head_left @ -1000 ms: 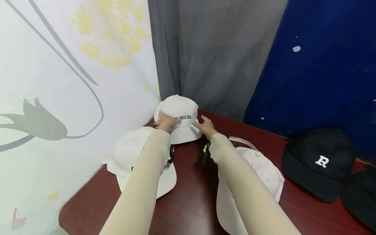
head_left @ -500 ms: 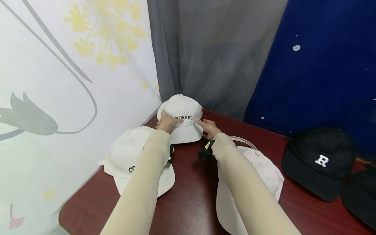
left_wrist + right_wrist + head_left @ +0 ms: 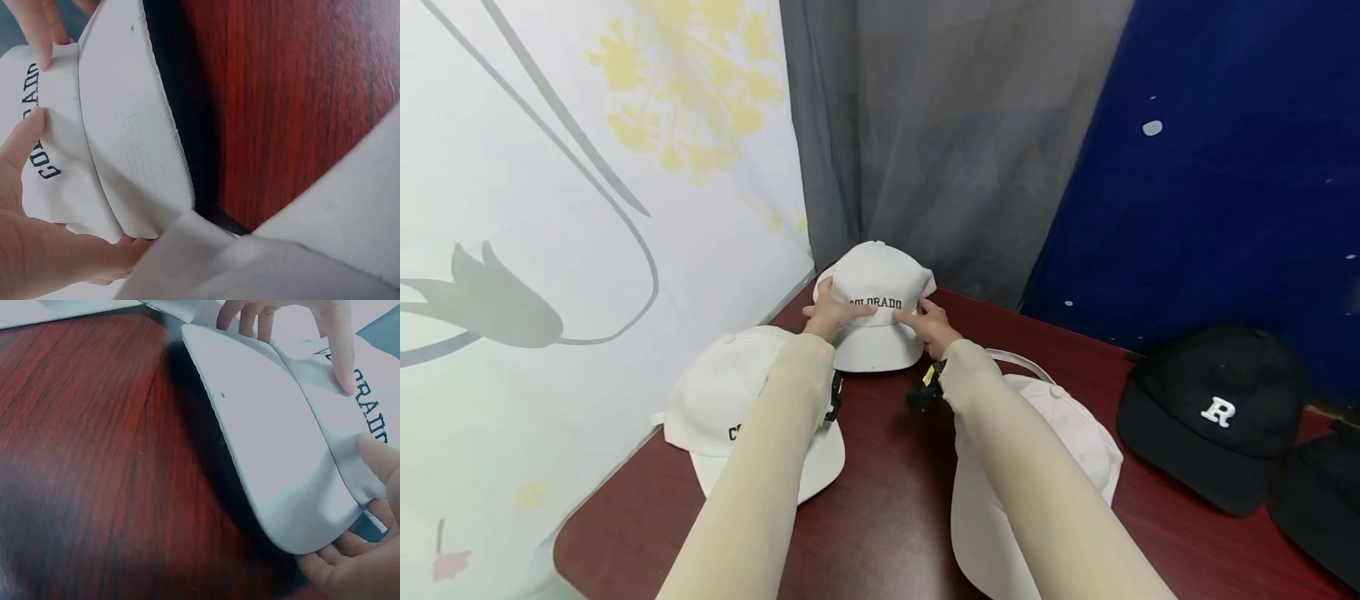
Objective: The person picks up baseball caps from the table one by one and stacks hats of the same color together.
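A white baseball cap (image 3: 880, 275) lettered COLORADO sits at the far corner of the table, its brim facing me. My left hand (image 3: 830, 315) grips its left side, with the thumb across the front beside the lettering. On the other side my right hand (image 3: 934, 325) holds the cap, thumb on the front panel. In the right wrist view, the fingers (image 3: 325, 565) of that hand curl at the end of the brim (image 3: 269, 444). The left wrist view shows both thumbs pressing near the lettering. The back of the cap is hidden.
Another white cap (image 3: 722, 387) lies under my left forearm, a pale pinkish cap (image 3: 1075, 429) under my right. Black caps stand to the right, one with a white R (image 3: 1217, 412). A white patterned curtain (image 3: 715, 233) and a grey one (image 3: 955, 167) border the dark red table (image 3: 880, 500).
The Colorado cap has shifted slightly right and turned a little. My right hand, apart from it at first, has come to hold its right side. The left hand has moved right with it.
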`<state>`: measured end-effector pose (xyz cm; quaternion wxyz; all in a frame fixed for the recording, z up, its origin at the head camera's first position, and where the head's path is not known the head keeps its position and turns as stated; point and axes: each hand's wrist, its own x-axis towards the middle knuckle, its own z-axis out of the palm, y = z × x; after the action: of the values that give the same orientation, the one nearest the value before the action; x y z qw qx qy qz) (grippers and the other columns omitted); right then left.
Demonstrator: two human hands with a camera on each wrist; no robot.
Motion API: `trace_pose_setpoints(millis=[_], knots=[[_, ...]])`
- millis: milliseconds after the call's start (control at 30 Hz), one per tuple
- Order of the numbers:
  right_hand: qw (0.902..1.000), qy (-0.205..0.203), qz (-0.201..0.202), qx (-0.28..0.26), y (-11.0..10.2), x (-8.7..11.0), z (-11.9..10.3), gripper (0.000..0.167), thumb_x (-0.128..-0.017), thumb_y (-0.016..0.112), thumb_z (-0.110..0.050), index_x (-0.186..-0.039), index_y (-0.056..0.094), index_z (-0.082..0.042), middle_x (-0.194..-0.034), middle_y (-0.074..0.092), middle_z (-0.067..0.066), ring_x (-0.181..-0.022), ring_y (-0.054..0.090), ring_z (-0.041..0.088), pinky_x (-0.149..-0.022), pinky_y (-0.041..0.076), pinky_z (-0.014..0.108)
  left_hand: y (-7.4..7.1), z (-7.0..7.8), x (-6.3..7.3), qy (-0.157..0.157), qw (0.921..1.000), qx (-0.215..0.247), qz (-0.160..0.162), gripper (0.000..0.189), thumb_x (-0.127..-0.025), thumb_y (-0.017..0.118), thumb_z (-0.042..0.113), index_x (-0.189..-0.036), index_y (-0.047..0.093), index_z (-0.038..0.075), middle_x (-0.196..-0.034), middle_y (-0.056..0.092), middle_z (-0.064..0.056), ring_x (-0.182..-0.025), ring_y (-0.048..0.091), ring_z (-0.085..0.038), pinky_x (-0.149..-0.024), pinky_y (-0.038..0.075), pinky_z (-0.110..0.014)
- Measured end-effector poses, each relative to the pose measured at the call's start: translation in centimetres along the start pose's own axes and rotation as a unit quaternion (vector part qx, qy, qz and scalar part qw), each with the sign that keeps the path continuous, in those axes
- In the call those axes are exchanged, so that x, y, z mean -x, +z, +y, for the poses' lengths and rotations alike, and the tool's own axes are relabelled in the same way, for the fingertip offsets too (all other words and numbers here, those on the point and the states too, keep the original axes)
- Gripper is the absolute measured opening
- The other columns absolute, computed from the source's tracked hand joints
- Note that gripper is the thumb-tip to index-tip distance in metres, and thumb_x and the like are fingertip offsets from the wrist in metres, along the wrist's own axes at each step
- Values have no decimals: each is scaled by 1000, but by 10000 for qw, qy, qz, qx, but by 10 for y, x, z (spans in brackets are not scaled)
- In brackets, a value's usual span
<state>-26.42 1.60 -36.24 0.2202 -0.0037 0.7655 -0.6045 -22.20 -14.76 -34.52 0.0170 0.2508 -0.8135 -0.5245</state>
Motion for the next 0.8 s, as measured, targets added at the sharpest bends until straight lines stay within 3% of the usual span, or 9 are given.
trace_pose_setpoints(millis=[233, 267, 367, 467, 500, 800], knots=[[9993, -311, 159, 115, -9, 6, -15, 72, -90, 59, -24, -148, 17, -14, -148, 22, 12, -132, 26, 31, -103, 25, 48, 9, 9, -8, 372, 9988, -170, 268, 93, -70, 79, 33, -143, 21, 32, -138, 20, -24, -126, 21, -43, -99, 25, -52], [9993, -308, 195, 118, -12, 7, -17, 72, -90, 59, -24, -148, 17, -14, -148, 22, 11, -132, 26, 31, -103, 26, 48, 13, 8, -15, 444, 9983, -190, 341, 96, -67, 81, 37, -142, 21, 34, -136, 21, -24, -124, 22, -43, -97, 26, -52], [9987, -388, 307, 128, -21, 9, -23, 71, -90, 60, -24, -147, 18, -15, -147, 23, 12, -131, 28, 31, -103, 26, 47, 17, 16, -19, 523, 9981, -94, 320, 99, -66, 81, 38, -143, 19, 36, -135, 21, -23, -123, 23, -42, -96, 27, -52], [9976, -478, 465, 201, -30, 11, -28, 71, -90, 60, -24, -147, 20, -15, -147, 23, 12, -131, 28, 30, -102, 27, 48, 22, 26, -16, 701, 9971, 84, 285, 97, -67, 81, 36, -143, 21, 34, -134, 22, -23, -121, 24, -42, -95, 28, -50], [9971, -504, 520, 212, -32, 12, -30, 71, -90, 60, -24, -147, 20, -15, -147, 23, 12, -130, 29, 30, -102, 27, 48, 21, 33, -8, 710, 9972, 118, 199, 94, -70, 80, 31, -143, 20, 32, -135, 22, -22, -122, 24, -41, -96, 27, -49], [9939, -536, 923, 287, -59, 19, -40, 72, -88, 61, -27, -147, 21, -18, -147, 25, 12, -128, 32, 29, -101, 30, 46, 36, 60, 0, 1091, 9938, 19, 229, 93, -70, 79, 31, -143, 22, 27, -133, 27, -21, -119, 28, -41, -94, 30, -48]])
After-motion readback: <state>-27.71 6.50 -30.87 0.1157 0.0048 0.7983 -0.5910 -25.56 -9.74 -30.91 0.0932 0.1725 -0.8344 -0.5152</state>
